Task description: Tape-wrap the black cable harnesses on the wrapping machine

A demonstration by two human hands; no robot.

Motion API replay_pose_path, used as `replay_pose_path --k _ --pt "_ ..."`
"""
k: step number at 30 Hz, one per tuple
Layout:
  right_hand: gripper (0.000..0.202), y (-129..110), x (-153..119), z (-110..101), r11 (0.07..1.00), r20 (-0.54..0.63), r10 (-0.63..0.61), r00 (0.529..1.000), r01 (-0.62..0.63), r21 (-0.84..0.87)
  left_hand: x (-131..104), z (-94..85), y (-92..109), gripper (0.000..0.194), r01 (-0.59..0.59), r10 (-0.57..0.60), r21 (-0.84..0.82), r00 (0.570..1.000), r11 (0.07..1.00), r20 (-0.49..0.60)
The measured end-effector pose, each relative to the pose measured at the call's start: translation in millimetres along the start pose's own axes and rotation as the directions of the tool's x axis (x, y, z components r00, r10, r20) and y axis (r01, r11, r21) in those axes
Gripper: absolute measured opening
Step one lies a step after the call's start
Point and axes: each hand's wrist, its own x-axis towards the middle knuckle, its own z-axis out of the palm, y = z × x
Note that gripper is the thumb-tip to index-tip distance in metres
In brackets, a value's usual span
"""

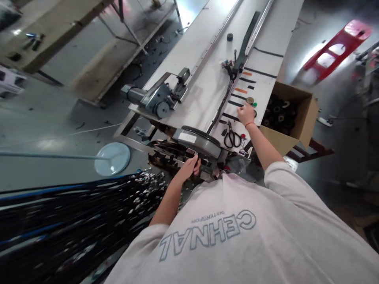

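Observation:
My left hand [191,166] is closed at the near edge of the white table, against the side of a round grey machine part [197,140]; what its fingers hold is too small to make out. Farther right, my right hand [246,113] reaches over the white table [204,88], fingers bent down beside a tan tape roll [250,100] and a small green item [255,105]. Its fingertips are blurred. Black scissors [232,138] lie just below that hand. Black strips [236,103] and orange strips [241,90] are stuck in a row on the tabletop.
A motor unit [161,98] sits on the table's left side. A cable bundle [232,69] runs along a rail. At the right stands a cardboard box [306,118] of dark rolls, with a red stool [337,51] beyond. Many black cables [89,221] hang at lower left.

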Motion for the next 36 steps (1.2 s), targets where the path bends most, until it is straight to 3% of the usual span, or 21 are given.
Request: replay_pose_path --k 2,5,10,14,19,21,22,23,25,26,27,29,31,32,34,36 --pt "0.049 35 32 -17 0.971 -0.059 0.141 0.988 -0.15 -0.187 -4 3.8 -3 0.05 -0.034 0.061 0.177 0.987 0.984 -0.149" --pt "0.052 67 52 -27 0.914 0.027 0.241 0.97 -0.217 -0.343 -8 6.2 -8 0.042 -0.049 0.153 0.305 0.933 0.951 -0.326" --pt "0.052 66 45 -20 0.887 0.049 0.274 0.96 -0.233 -0.398 -20 1.8 -9 0.039 -0.12 0.266 0.346 0.87 0.931 -0.414" --pt "0.051 61 41 -18 0.885 0.052 0.27 0.961 -0.227 -0.407 -31 5.0 -13 0.048 -0.063 0.196 0.328 0.899 0.943 -0.392" --pt "0.05 63 45 -21 0.882 0.066 0.292 0.954 -0.242 -0.404 -49 -1.9 -32 0.074 0.129 -0.036 0.286 0.95 0.949 -0.31" --pt "0.05 63 46 -22 0.882 0.072 0.3 0.951 -0.248 -0.402 -58 -14.1 -42 0.083 0.223 -0.185 0.238 0.967 0.945 -0.175" --pt "0.05 62 46 -22 0.881 0.074 0.304 0.95 -0.251 -0.402 -63 -21.3 -48 0.088 0.298 -0.292 0.214 0.955 0.93 -0.059" --pt "0.05 62 46 -22 0.879 0.077 0.309 0.948 -0.254 -0.403 -69 -28.4 -54 0.094 0.385 -0.405 0.201 0.912 0.901 0.068" --pt "0.05 61 44 -21 0.878 0.082 0.312 0.947 -0.254 -0.405 -78 -40.6 -65 0.102 0.536 -0.576 0.213 0.776 0.817 0.257" --pt "0.051 61 43 -20 0.879 0.085 0.309 0.947 -0.251 -0.406 -82 -45.0 -70 0.102 0.57 -0.613 0.225 0.74 0.79 0.277" --pt "0.051 61 42 -19 0.88 0.086 0.305 0.948 -0.247 -0.406 -86 -47.9 -75 0.099 0.57 -0.613 0.228 0.75 0.789 0.248" --pt "0.052 62 42 -19 0.882 0.082 0.297 0.951 -0.24 -0.406 -89 -48.6 -80 0.089 0.454 -0.483 0.223 0.87 0.863 0.096" --pt "0.052 61 46 -22 0.881 0.081 0.295 0.952 -0.238 -0.41 -88 -42.0 -80 0.08 0.249 -0.233 0.241 0.968 0.938 -0.097" --pt "0.052 60 48 -26 0.881 0.085 0.301 0.95 -0.243 -0.407 -85 -36.2 -78 0.076 0.153 -0.107 0.257 0.977 0.954 -0.187" --pt "0.05 52 49 -33 0.901 0.081 0.278 0.957 -0.23 -0.368 -76 -21.8 -71 0.074 0.024 0.079 0.295 0.94 0.955 -0.332" --pt "0.048 36 33 -35 0.962 0.021 0.133 0.991 -0.124 -0.244 -63 -9.2 -62 0.071 -0.034 0.175 0.327 0.894 0.944 -0.413"
